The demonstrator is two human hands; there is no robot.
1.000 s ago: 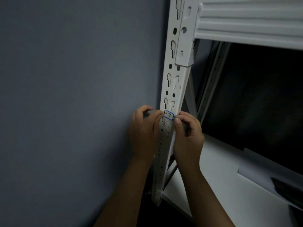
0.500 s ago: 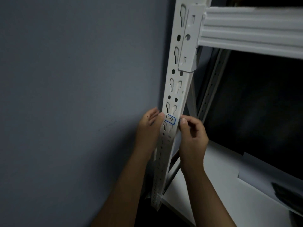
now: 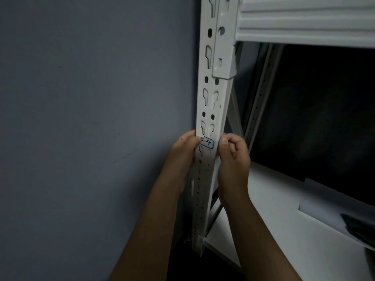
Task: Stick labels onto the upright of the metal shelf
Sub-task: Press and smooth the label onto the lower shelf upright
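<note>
A blue-bordered label (image 3: 207, 143) marked "5-4" was pressed onto the white slotted upright (image 3: 211, 110), which was grasped by the left hand (image 3: 182, 155) and right hand (image 3: 233, 157).

Label (image 3: 207, 143) on upright (image 3: 211, 102), between hands

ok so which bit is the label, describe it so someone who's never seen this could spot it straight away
Find the white slotted upright at the shelf's front corner, beside the grey wall. Follow it down to where the left hand and right hand meet it. The label sits between their fingertips: a small white sticker with a blue border and black handwriting, the only marked patch among bare slots and holes.
</note>
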